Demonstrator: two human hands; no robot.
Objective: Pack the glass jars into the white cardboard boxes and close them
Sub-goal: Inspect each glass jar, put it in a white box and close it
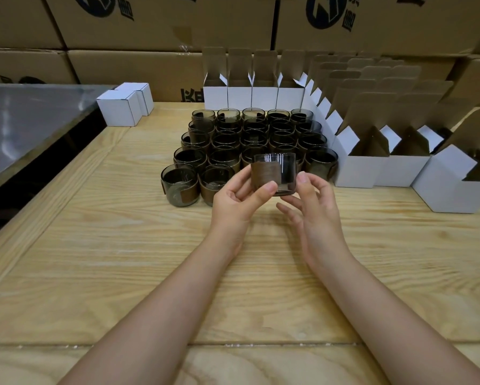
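Glass jar, clear with a brown band round its side, is held upright above the desk, just in front of the block of waiting jars.

Left hand pinches it: the thumb lies across the band and the fingers curl behind. Right hand is only partly closed. Its thumb rests against the jar's right wall, one finger reaches under the base, and the others are loose.

Step, as judged: a jar has been picked and not yet boxed.

Open white boxes stand to the right with flaps up, and more run along the back. The next move calls for carrying the jar right and lowering it mouth-up between the flaps, then tucking them shut.

Closed white boxes sit far left. Brown cartons are stacked behind.
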